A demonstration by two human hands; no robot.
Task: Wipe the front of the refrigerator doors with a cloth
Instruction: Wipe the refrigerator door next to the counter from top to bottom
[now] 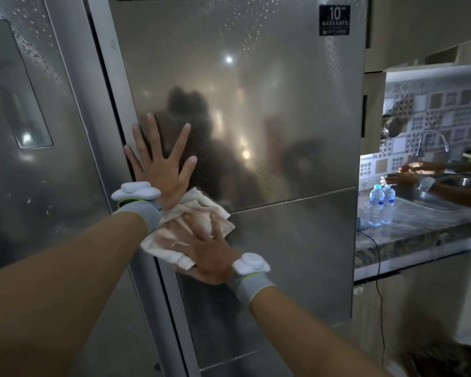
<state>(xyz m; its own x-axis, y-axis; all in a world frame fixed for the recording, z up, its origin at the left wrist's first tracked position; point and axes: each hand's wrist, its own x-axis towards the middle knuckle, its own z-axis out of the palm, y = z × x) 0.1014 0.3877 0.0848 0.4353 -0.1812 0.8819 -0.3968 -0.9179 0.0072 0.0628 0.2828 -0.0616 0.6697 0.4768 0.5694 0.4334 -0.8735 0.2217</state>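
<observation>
A tall steel refrigerator fills the view, its upper right door (269, 110) shiny and reflective, its lower right door (297, 254) below a seam. My left hand (161, 164) lies flat with fingers spread on the upper door's left edge, holding nothing. A crumpled white cloth (191, 210) with reddish stains is pressed against the door right at the seam. My right hand (204, 251) lies flat over the cloth, fingers spread, pinning it to the door. Both wrists wear grey bands with white sensors.
The left refrigerator door (38, 131) has a recessed panel. To the right runs a marble counter (419, 235) with two water bottles (381, 202), a sink and tap (430, 142), where another person's hands (408, 172) are washing. A black cable (379, 281) hangs from the counter.
</observation>
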